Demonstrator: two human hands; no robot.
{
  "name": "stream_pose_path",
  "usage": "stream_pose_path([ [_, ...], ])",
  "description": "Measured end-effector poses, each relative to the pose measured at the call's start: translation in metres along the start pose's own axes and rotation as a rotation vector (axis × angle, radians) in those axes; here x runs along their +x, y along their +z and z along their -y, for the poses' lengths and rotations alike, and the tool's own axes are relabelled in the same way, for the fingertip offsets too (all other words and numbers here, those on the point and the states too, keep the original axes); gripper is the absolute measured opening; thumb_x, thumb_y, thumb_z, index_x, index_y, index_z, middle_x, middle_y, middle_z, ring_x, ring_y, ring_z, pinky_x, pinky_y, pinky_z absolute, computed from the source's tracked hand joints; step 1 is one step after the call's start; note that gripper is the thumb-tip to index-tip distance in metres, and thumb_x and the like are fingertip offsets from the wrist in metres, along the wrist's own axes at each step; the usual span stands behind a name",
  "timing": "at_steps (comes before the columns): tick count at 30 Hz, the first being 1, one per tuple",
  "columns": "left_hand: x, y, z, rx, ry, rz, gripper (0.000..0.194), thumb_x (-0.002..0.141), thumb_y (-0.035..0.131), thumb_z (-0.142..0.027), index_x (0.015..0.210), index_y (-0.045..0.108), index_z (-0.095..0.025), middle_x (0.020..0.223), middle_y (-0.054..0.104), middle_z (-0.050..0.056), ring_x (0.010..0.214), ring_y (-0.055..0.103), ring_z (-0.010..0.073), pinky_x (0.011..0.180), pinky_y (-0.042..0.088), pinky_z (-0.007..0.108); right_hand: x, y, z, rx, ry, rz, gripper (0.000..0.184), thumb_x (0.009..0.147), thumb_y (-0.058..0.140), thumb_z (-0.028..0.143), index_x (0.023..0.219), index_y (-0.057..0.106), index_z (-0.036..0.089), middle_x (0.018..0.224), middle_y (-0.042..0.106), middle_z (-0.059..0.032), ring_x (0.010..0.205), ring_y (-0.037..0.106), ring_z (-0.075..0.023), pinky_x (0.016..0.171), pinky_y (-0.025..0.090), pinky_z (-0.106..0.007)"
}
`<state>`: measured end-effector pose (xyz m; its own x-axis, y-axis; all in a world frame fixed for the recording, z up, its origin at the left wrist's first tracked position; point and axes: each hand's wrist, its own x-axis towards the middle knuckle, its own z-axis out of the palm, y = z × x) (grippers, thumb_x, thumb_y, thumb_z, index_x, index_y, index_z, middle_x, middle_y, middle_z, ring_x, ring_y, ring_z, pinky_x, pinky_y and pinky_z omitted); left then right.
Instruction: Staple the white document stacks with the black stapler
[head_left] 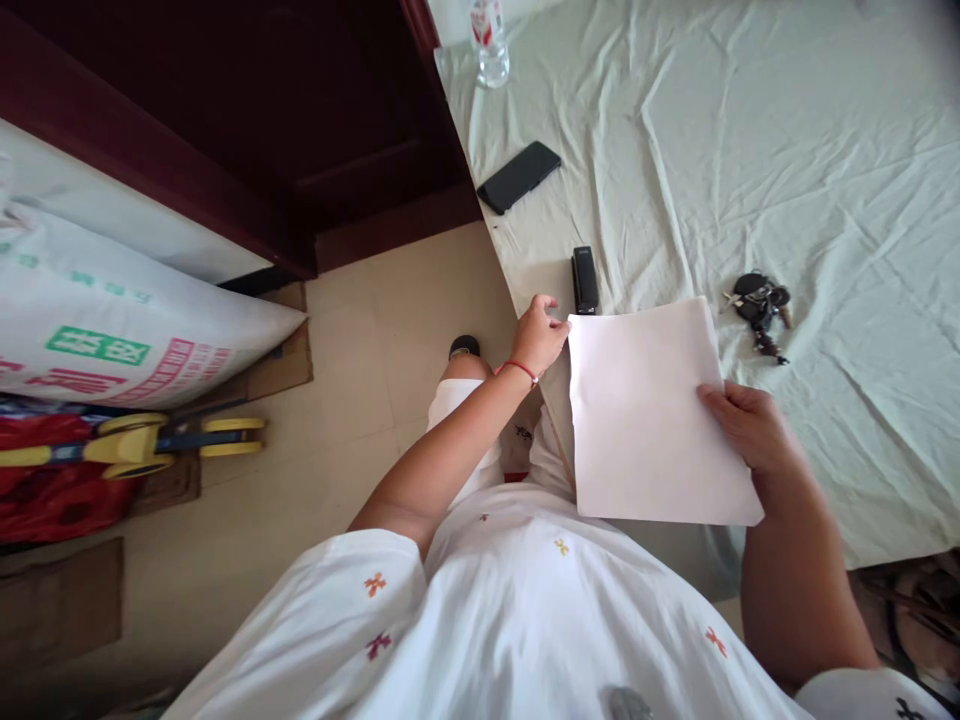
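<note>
- Paper (649,420) prob. light, floppy, easily creased; best held by edges.
- R hand (754,430) grips R edge, thumb on top.
- L hand (538,338) at corner; can't tell if pinching.

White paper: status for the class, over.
Right hand holding white paper by its right edge. Left hand at its upper left corner. Black stapler right by top edge.

Btl (490,42) top cut off by pic edge.
</note>
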<state>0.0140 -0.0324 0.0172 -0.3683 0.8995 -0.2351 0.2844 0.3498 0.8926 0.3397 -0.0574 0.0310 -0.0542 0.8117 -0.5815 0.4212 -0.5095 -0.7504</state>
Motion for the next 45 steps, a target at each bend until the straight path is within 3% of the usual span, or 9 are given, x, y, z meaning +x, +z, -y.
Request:
stream_pose_path([
  [9, 0.027, 0.01, 0.013, 0.047, 0.01, -0.072, 0.027, 0.083, 0.07, -0.009, 0.1, 0.053, -0.021, 0.073, 0.063, -0.002, 0.073, 0.061, 0.0178, 0.078, 0.048, 0.035, -0.002, 0.001, 0.025, 0.089, 0.029, -0.012, 0.03, 0.085, 0.078, 0.048, 0.091, 0.07, 0.019, 0.07, 0.074, -0.0044, 0.053, 0.066, -0.018, 0.045, 0.05, -0.026],
  [20, 0.036, 0.014, -0.001, 0.18, 0.066, -0.087, 0.021, 0.082, 0.072, -0.01, 0.088, 0.056, -0.021, 0.07, 0.067, -0.001, 0.072, 0.064, 0.0189, 0.075, 0.046, 0.035, 0.004, -0.003, 0.012, 0.162, 0.059, -0.021, 0.038, 0.078, 0.083, 0.05, 0.093, 0.072, 0.017, 0.069, 0.076, -0.0065, 0.048, 0.064, -0.0191, 0.041, 0.051, -0.027],
  [30, 0.033, 0.016, 0.009, 0.13, 0.124, -0.118, 0.023, 0.085, 0.071, -0.011, 0.101, 0.058, -0.021, 0.074, 0.071, 0.0, 0.079, 0.069, 0.0198, 0.083, 0.052, 0.037, 0.002, -0.001, 0.017, 0.212, 0.063, -0.056, 0.044, 0.069, 0.09, 0.054, 0.088, 0.074, 0.018, 0.069, 0.076, -0.0059, 0.047, 0.066, -0.0198, 0.042, 0.052, -0.028],
  [33, 0.03, 0.016, 0.012, 0.203, 0.262, -0.168, 0.029, 0.085, 0.069, -0.009, 0.11, 0.061, -0.021, 0.092, 0.076, 0.004, 0.091, 0.071, 0.0211, 0.089, 0.055, 0.038, 0.003, 0.0, 0.016, 0.222, 0.058, -0.068, 0.045, 0.068, 0.091, 0.055, 0.088, 0.074, 0.018, 0.069, 0.076, -0.006, 0.048, 0.067, -0.0207, 0.041, 0.052, -0.028],
  [38, 0.027, 0.013, 0.019, 0.38, 0.659, -0.192, 0.042, 0.093, 0.054, -0.007, 0.129, 0.068, -0.025, 0.143, 0.067, 0.01, 0.132, 0.061, 0.024, 0.114, 0.048, 0.044, 0.006, 0.001, 0.014, 0.222, 0.048, -0.055, 0.045, 0.067, 0.091, 0.056, 0.087, 0.075, 0.019, 0.07, 0.077, -0.0062, 0.05, 0.069, -0.0221, 0.042, 0.053, -0.029],
  [41, 0.029, 0.009, 0.023, 0.461, 0.749, -0.124, 0.05, 0.098, 0.04, -0.006, 0.128, 0.073, -0.028, 0.146, 0.069, 0.004, 0.143, 0.054, 0.024, 0.121, 0.043, 0.049, 0.006, 0.0, 0.014, 0.211, 0.05, -0.061, 0.045, 0.067, 0.091, 0.057, 0.088, 0.075, 0.02, 0.07, 0.077, -0.0059, 0.05, 0.069, -0.0223, 0.042, 0.052, -0.029],
  [45, 0.029, 0.003, 0.024, 0.476, 0.752, -0.058, 0.053, 0.097, 0.041, -0.006, 0.126, 0.075, -0.034, 0.14, 0.073, 0.0, 0.153, 0.047, 0.0239, 0.131, 0.027, 0.059, 0.005, -0.001, 0.014, 0.206, 0.072, -0.058, 0.045, 0.07, 0.089, 0.056, 0.092, 0.076, 0.019, 0.072, 0.078, -0.0065, 0.05, 0.069, -0.0229, 0.043, 0.053, -0.03],
])
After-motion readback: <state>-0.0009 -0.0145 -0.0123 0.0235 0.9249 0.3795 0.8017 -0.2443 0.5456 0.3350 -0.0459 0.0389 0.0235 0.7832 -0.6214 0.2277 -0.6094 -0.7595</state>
